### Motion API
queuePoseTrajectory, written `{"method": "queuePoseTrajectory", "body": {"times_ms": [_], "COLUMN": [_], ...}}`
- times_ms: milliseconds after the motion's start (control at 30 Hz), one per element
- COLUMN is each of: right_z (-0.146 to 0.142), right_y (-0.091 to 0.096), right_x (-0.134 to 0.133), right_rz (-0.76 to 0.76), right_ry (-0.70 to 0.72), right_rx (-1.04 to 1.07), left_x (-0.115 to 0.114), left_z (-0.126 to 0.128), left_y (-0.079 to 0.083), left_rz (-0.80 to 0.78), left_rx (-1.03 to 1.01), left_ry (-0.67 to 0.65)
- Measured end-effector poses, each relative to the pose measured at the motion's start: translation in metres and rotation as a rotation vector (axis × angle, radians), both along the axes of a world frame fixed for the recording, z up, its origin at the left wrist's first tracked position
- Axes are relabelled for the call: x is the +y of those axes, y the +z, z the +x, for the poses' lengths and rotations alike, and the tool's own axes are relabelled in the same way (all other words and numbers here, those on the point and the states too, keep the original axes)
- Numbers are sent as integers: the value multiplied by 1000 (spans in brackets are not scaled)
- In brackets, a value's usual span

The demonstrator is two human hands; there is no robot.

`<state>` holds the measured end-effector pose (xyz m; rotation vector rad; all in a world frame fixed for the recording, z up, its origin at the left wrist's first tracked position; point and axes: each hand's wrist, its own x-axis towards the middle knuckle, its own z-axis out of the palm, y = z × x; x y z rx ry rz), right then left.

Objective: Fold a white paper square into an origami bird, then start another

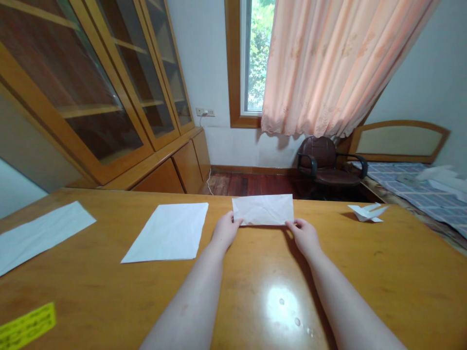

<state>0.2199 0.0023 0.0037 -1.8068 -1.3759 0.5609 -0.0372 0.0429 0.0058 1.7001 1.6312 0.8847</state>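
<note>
A creased white sheet of paper (263, 209), folded to a rectangle, is held up near the table's far edge. My left hand (226, 229) pinches its lower left corner, thumb in front. At the lower right corner, my right hand (303, 234) grips it the same way. To the left of my left hand lies a stack of white square paper (170, 231). A folded paper crane (368, 212) rests on the table to the right of my right hand.
The wooden table (251, 287) spans the foreground. Another white paper strip (47, 233) and a yellow label (27, 325) lie at its left. Beyond it stand a glass-fronted cabinet (146, 131), a brown armchair (321, 158) and a bed (401, 177) with a checked cover.
</note>
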Motion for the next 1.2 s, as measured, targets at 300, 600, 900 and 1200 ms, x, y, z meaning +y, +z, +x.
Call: {"method": "queuePoseTrajectory", "body": {"times_ms": [300, 600, 900, 1200], "right_z": [-1, 2, 3, 1], "right_y": [0, -4, -3, 0], "right_x": [-2, 2, 1, 0], "right_rz": [-55, -52, -82, -99], "right_ry": [-2, -41, -64, -56], "right_rx": [12, -234, -321, -373], "left_x": [-2, -6, -6, -8], "left_z": [1, 2, 4, 4], "left_y": [1, 8, 8, 13], "left_rz": [37, -19, -53, -56], "left_rx": [77, 229, 295, 382], "left_ry": [48, 116, 157, 168]}}
